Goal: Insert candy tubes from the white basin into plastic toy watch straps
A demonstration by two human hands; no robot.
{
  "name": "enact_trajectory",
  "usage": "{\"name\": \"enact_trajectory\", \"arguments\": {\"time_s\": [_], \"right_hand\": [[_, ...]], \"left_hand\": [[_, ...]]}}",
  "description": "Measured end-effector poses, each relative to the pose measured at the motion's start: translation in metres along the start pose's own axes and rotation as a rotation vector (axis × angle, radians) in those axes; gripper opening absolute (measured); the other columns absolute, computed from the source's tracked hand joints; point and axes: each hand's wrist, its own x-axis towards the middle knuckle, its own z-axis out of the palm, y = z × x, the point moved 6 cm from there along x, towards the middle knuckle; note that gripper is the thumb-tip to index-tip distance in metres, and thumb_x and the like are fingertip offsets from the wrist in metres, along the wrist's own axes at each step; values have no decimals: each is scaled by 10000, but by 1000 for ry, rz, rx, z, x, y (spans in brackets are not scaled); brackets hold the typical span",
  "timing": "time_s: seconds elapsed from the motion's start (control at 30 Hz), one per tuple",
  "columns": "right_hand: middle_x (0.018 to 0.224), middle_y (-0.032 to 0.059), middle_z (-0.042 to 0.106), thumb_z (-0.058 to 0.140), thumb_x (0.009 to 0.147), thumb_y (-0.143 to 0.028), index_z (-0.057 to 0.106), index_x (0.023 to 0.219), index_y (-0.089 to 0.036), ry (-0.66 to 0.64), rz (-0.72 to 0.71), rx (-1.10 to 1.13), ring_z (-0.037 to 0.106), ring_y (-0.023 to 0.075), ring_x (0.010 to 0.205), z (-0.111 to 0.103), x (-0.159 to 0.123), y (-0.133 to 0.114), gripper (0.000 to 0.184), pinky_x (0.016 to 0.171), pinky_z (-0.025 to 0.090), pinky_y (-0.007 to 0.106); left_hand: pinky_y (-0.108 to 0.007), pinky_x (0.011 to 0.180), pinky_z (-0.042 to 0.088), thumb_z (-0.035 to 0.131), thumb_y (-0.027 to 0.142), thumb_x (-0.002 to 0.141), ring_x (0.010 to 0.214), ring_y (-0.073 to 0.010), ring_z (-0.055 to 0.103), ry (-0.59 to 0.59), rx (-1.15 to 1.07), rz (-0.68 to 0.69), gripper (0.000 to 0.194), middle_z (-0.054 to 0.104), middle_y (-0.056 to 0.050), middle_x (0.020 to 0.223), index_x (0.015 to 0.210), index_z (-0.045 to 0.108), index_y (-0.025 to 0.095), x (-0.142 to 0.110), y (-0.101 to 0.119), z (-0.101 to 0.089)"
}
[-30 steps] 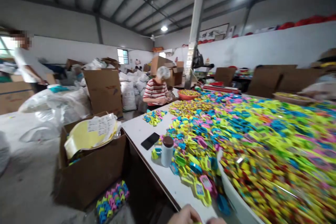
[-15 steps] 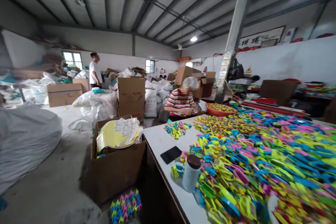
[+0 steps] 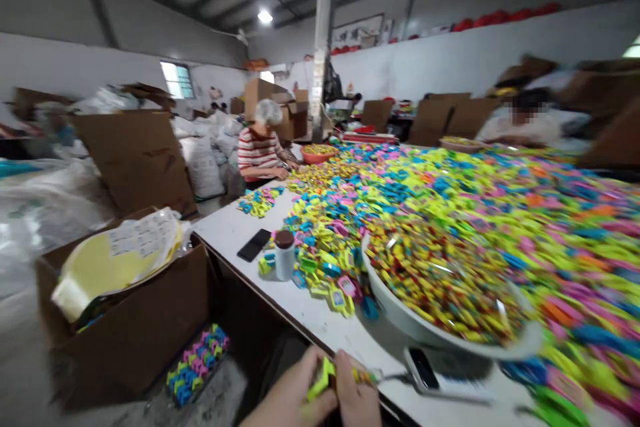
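Note:
Both my hands are together at the table's front edge, low in the head view. My left hand (image 3: 303, 390) is closed around a yellow-green plastic toy piece (image 3: 323, 379). My right hand (image 3: 356, 392) is closed beside it, with the thumb close against the piece. From the right hand's fingers sticks out a small yellow-and-red packet (image 3: 367, 377) with a clear end; its exact kind is blurred. Right of my hands stands a white bowl (image 3: 405, 320) heaped with small yellow-and-red pieces. A grey-and-white device (image 3: 425, 373) with a dark screen lies before the bowl.
Colourful plastic toy pieces (image 3: 450, 180) cover much of the table (image 3: 220, 230). A phone (image 3: 254, 245) and a brown-lidded bottle (image 3: 285, 257) stand left. An open carton (image 3: 130, 347) is on the floor. One person in stripes (image 3: 257, 147) and another (image 3: 523, 123) sit across.
The view has swung right and down. My hands, the plastic piece and the whole white bowl now show. The person walking at the left is out of view.

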Motion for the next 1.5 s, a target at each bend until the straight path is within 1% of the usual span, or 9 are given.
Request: {"name": "enact_trajectory", "arguments": {"time_s": [0.2, 0.4, 0.53, 0.73, 0.8, 0.93, 1.1, 1.37, 1.5], "right_hand": [[502, -33, 260, 399, 739, -645, 284, 518, -188, -219, 88, 132, 264, 82, 499, 16, 11, 3, 521, 485, 258, 243], [599, -15, 429, 430, 771, -403, 538, 735, -150, -310, 113, 49, 379, 95, 563, 2, 19, 16, 278, 548, 312, 223], [509, -57, 345, 440, 792, -374, 546, 886, -160, -169, 120, -35, 325, 87, 476, -42, 28, 39, 257, 467, 258, 205], [732, 47, 596, 455, 792, -313, 599, 823, -170, 164, -202, -508, 527, 157, 664, -140, 72, 6, 206, 647, 406, 279], [898, 80, 602, 484, 784, -278, 621, 869, -172, 253, -359, -765, 536, 203, 864, -157, 95, -14, 193, 789, 396, 330], [1131, 103, 531, 567, 739, -235, 622, 997, -202, 316, -398, -1205, 433, 280, 1054, -168, 142, -24, 266, 862, 331, 404], [1132, 83, 534, 587, 729, -219, 642, 838, -207, 293, -392, -1324, 411, 270, 1047, -166, 166, -14, 123, 850, 302, 405], [1075, 60, 572, 566, 754, -291, 622, 802, -203, 390, -496, -1058, 446, 232, 1048, -166, 162, -19, 115, 884, 307, 376], [938, 57, 630, 535, 753, -264, 594, 821, -184, 417, -479, -814, 539, 203, 938, -166, 172, -19, 121, 861, 358, 350]], "left_hand": [[-259, 900, 372, 470, 394, 835, 960, -162, 500, -8, 55, -9, 334, 553, -69, 1034, 1059, 446, 148, 8, -10, -1], [-247, 758, 429, 523, 457, 768, 820, -149, 524, 117, 9, -95, 382, 569, -46, 897, 992, 491, 150, 17, -42, -12], [-241, 540, 429, 486, 557, 727, 637, -140, 509, 242, 23, -242, 476, 543, -20, 779, 983, 483, 156, 37, -91, -38], [-407, 992, 364, 549, 273, 669, 1049, -235, 509, 371, 261, -125, 330, 559, -99, 1003, 961, 530, 121, 99, -127, -86], [-426, 997, 365, 555, 213, 643, 1067, -245, 509, 349, 284, -140, 416, 522, -136, 1072, 1041, 520, 96, 119, -130, -89], [-401, 930, 449, 584, 283, 662, 1074, -245, 537, 376, 188, -181, 696, 256, -206, 1348, 1293, 340, 119, 135, -133, -86], [-368, 986, 427, 533, 462, 678, 1118, -259, 518, 496, 70, -116, 673, 197, -160, 1407, 1254, 398, 140, 95, -161, -81], [-429, 861, 520, 546, 535, 588, 1118, -325, 508, 688, 85, -251, 415, 512, -89, 1157, 881, 610, 249, -33, -271, -92], [-457, 778, 548, 616, 521, 466, 1069, -355, 524, 712, 116, -222, 357, 557, -90, 988, 727, 647, 280, -45, -278, -98]]}}
